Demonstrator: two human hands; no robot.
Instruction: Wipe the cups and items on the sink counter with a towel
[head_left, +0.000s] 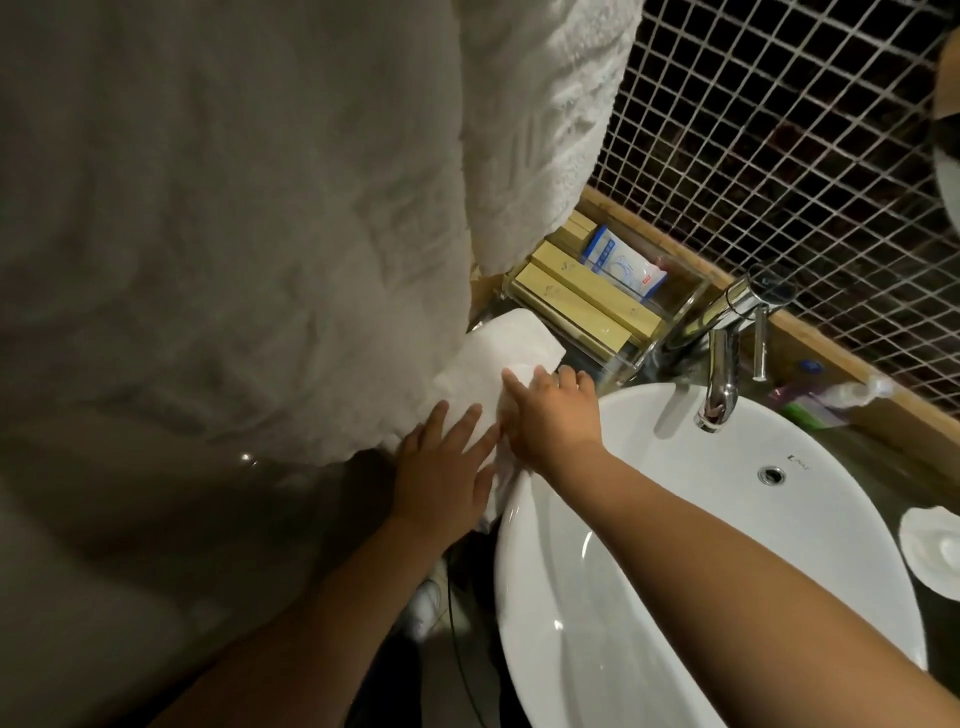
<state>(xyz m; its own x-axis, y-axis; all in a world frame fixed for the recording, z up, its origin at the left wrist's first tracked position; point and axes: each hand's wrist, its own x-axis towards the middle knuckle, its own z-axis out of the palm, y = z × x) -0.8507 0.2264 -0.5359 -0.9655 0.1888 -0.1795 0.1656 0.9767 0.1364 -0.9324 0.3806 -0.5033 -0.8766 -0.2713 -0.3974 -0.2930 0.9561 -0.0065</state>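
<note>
A white towel (498, 353) lies flat on the counter just left of the white basin (701, 545). My left hand (441, 473) rests on its near part with the fingers spread. My right hand (550, 415) lies on the towel a little farther back, fingers bent over a fold, and I cannot tell whether it grips the cloth. No cup shows in this view. A clear tray (675, 312) behind the towel holds yellow boxes (582, 306) and a blue-and-white packet (623, 265).
Large white towels (260, 208) hang close at the left and cover much of the view. A chrome tap (722, 364) stands behind the basin. A white dish (930, 551) sits at the right edge. Small toiletries (826, 400) lie by the tiled wall.
</note>
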